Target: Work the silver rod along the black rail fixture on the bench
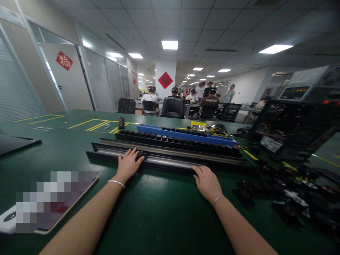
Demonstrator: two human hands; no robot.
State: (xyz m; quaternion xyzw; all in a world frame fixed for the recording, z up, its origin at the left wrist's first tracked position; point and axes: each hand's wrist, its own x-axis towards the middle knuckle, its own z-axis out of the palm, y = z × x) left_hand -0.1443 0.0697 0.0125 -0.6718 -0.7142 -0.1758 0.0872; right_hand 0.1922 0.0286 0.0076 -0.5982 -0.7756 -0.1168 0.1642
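A long black metal rail [170, 161] with a shiny inner channel lies across the green table in front of me. My left hand [128, 165] rests over its left half, with the thumb and index finger around a small black part [140, 154] at the channel. Toward the rail's right, my right hand [208, 181] has its fingers curled over the near edge; the undersides of those fingers are hidden. Just behind lies another long dark rail [170, 150]. A row of small black parts [159, 137] runs behind that, in front of a blue strip [186, 134].
On the left a tablet-like device [71, 203] lies partly blurred out. Many black parts [281, 194] are heaped at the right, near an open black equipment frame [287, 124]. A shiny round dish [199, 128] stands at the back. People sit and stand beyond.
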